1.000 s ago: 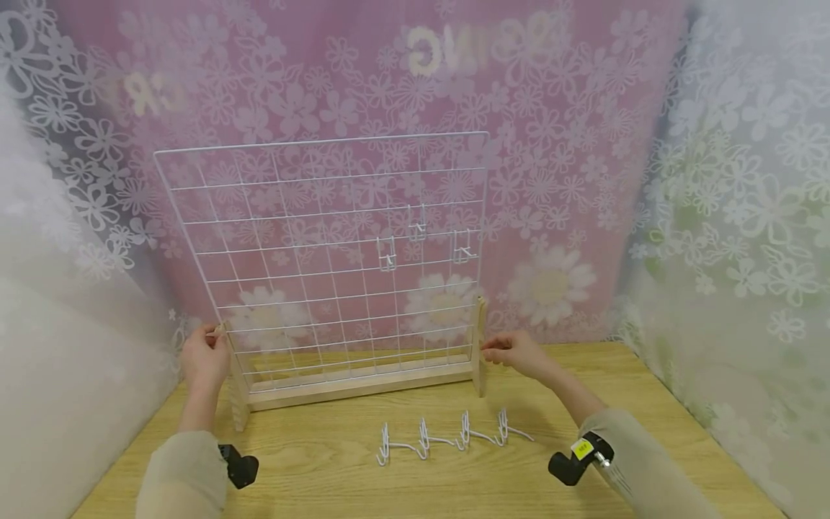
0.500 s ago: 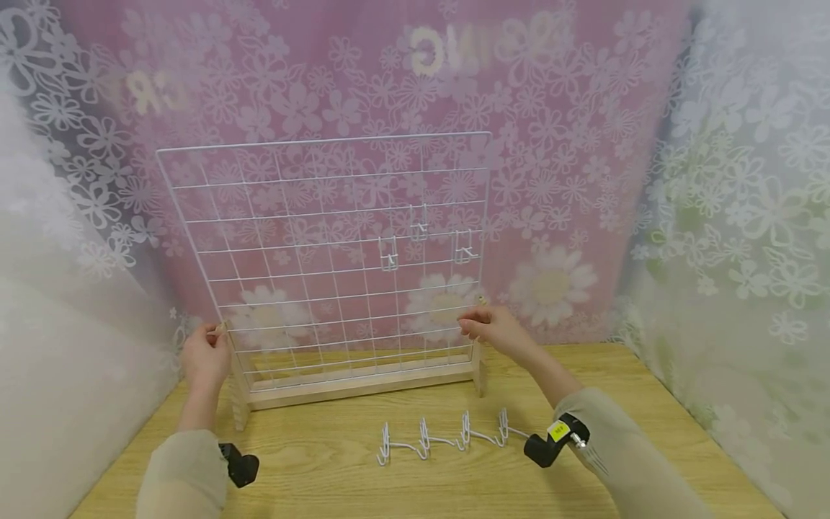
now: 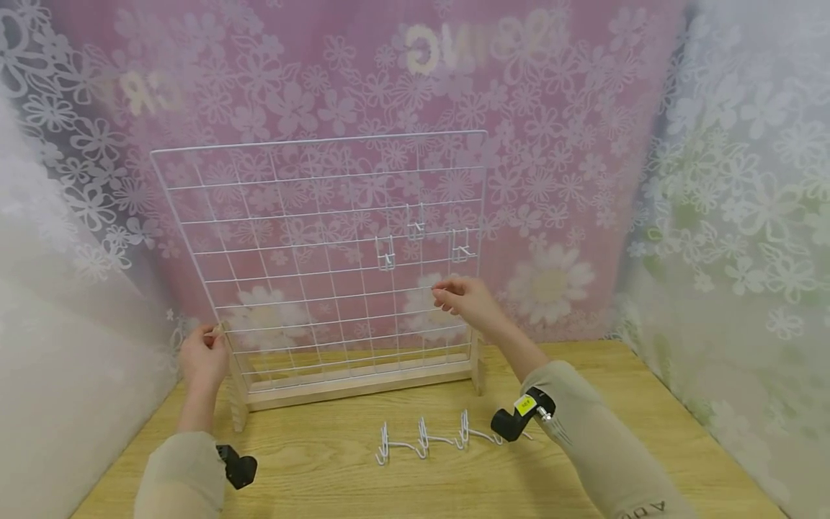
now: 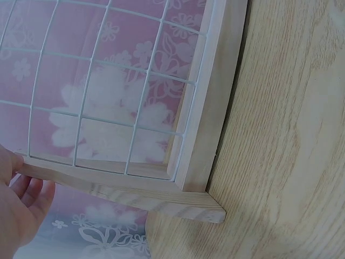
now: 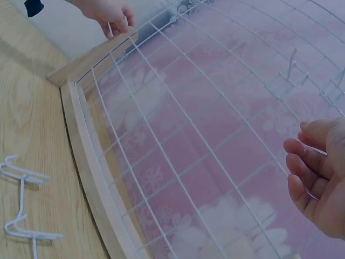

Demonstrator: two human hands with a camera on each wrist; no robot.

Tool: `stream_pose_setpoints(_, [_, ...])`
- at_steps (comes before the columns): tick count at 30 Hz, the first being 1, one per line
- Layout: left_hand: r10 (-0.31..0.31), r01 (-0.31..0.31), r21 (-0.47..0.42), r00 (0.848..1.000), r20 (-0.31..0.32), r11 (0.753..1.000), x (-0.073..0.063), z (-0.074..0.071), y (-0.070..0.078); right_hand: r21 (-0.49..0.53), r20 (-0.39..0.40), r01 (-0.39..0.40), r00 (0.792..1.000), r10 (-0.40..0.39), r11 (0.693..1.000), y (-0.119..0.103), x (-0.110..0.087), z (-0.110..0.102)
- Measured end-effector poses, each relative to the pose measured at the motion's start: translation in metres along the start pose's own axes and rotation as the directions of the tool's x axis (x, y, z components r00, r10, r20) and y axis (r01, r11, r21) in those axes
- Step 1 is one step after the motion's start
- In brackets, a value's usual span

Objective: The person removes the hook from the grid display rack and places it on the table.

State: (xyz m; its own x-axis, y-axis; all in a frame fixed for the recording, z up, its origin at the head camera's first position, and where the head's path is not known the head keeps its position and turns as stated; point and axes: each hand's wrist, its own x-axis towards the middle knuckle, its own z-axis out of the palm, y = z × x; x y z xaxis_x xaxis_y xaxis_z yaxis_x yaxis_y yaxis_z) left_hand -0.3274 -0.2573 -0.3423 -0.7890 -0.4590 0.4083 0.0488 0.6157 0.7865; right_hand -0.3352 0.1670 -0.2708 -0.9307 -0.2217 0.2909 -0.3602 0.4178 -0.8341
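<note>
A white wire grid panel [image 3: 311, 238] stands upright in a wooden base [image 3: 363, 386] on a wooden table [image 3: 648, 411]. My left hand [image 3: 206, 347] grips the top of the rack's left wooden post [image 3: 235, 389]; the right wrist view shows the left hand [image 5: 114, 17] pinching that post's tip. My right hand [image 3: 449, 295] hovers in front of the grid's lower right part, below three white hooks [image 3: 416, 229] hung on the wires. In the right wrist view the right hand [image 5: 312, 167] has relaxed, loosely curled fingers and holds nothing. The left wrist view shows my left hand [image 4: 19, 197] against the left post [image 4: 108, 186].
Several loose white hooks [image 3: 421, 440] lie in a row on the table in front of the base, the rightmost partly hidden by my right wrist camera [image 3: 515, 422]. Sheer floral curtains [image 3: 733, 216] close in the table at the back and on both sides.
My right hand left the right post and rose up and to the left, in front of the grid under the hung hooks. The left hand stayed on its post.
</note>
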Motion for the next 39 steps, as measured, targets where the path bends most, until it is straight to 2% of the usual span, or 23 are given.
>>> stream_pose_setpoints(10, [-0.010,0.009,0.030,1.000,0.016,1.000,0.003,-0.004,-0.001,0.024,-0.034,0.028,0.999,-0.027,0.999,-0.029,0.018,0.014])
stream_pose_setpoints(17, [-0.011,0.009,0.050,0.999,0.031,0.999,0.003,-0.004,-0.003,0.114,-0.034,0.047,0.998,-0.043,0.992,-0.043,0.027,0.022])
stream_pose_setpoints(24, [-0.011,0.010,0.048,1.000,0.016,0.999,0.003,-0.003,-0.002,0.170,-0.064,0.052,0.997,-0.041,0.984,-0.056,0.034,0.028])
stream_pose_setpoints(33, [0.034,-0.034,0.014,0.998,-0.043,0.999,0.006,0.001,-0.005,0.211,-0.038,0.026,0.999,-0.018,0.977,-0.063,0.041,0.032])
stream_pose_setpoints(39, [0.010,-0.010,0.004,1.000,-0.001,1.000,0.000,-0.002,-0.001,0.222,-0.023,-0.009,1.000,0.014,0.975,-0.066,0.044,0.037])
